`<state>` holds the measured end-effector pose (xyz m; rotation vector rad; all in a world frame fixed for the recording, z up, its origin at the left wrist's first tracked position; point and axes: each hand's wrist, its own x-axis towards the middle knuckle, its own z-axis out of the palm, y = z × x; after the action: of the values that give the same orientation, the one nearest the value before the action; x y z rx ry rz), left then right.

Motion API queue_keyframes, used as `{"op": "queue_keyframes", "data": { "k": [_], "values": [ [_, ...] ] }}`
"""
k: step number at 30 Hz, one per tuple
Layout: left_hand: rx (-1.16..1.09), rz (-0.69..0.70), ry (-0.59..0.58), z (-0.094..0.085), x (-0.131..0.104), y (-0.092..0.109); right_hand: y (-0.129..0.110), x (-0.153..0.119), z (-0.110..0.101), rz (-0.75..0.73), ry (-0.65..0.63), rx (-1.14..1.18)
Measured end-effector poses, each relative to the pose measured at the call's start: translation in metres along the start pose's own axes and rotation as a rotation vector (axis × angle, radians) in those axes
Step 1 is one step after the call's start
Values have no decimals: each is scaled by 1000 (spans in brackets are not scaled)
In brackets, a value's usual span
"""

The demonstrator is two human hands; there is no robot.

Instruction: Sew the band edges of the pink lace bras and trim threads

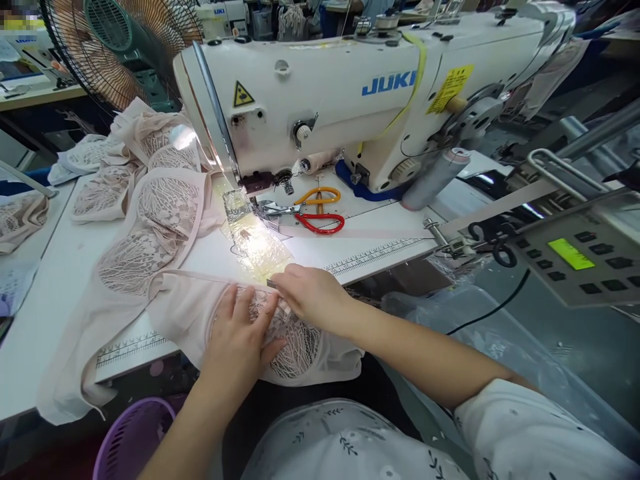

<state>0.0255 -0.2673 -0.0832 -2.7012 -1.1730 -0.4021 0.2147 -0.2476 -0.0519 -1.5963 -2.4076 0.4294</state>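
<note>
A pale pink lace bra (pixel 297 350) lies over the table's front edge, partly in my lap. My left hand (pixel 243 333) rests on it with its fingers spread. Just to the right, my right hand (pixel 310 293) is closed, pinching a small dark metal piece (pixel 271 284) at the fabric's upper edge. Beyond the hands is the lit needle area of a white sewing machine (pixel 320 93), over a clear yellowish sheet (pixel 263 250). Scissors with one orange and one red handle (pixel 323 223) lie under the machine's arm.
More pink lace bras (pixel 167 200) are piled on the table (pixel 205 257) at the left. A control panel (pixel 585 253) and a metal tape guide (pixel 450 240) stand at the right. Below are a purple basket (pixel 133 440) and a plastic bag (pixel 500 347). A fan (pixel 120 40) stands behind.
</note>
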Motion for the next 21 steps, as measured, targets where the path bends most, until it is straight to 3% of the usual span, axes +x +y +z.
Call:
{"op": "queue_keyframes", "data": {
  "k": [8,21],
  "values": [
    [2,33,-38,-4,2,-3,-4,9,8,-50,-12,-75],
    [18,64,-39,-6,4,-3,-3,-4,-12,-65,-187,-148]
  ]
}}
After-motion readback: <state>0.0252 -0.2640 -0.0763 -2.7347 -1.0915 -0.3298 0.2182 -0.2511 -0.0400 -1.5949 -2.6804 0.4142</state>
